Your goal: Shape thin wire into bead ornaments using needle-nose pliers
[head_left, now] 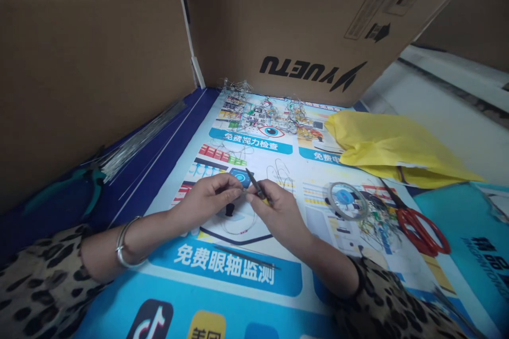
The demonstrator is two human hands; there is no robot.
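Observation:
My left hand (212, 193) is closed in a pinch, its fingertips on a thin wire beside the right fingertips. A wire loop (237, 232) with small red bits curves below both hands; where its ends go is hidden by the fingers. In my right hand (276, 206) is a slim, dark, pointed tool (255, 183) with a bit of yellow near the grip, its tip directed up and left. The fingers cover much of it, so its kind is unclear. A thin dark rod (246, 255) lies on the printed sheet (186, 296) in front of the hands.
Straight wires (137, 137) and teal-handled pliers (93, 190) lie left. Tangled wire pieces (270, 111) lie at the back before a cardboard box (294, 21). To the right are a tape roll (361, 207), a bead-and-wire pile (379, 222), red-handled scissors (423, 230) and a yellow bag (397, 137).

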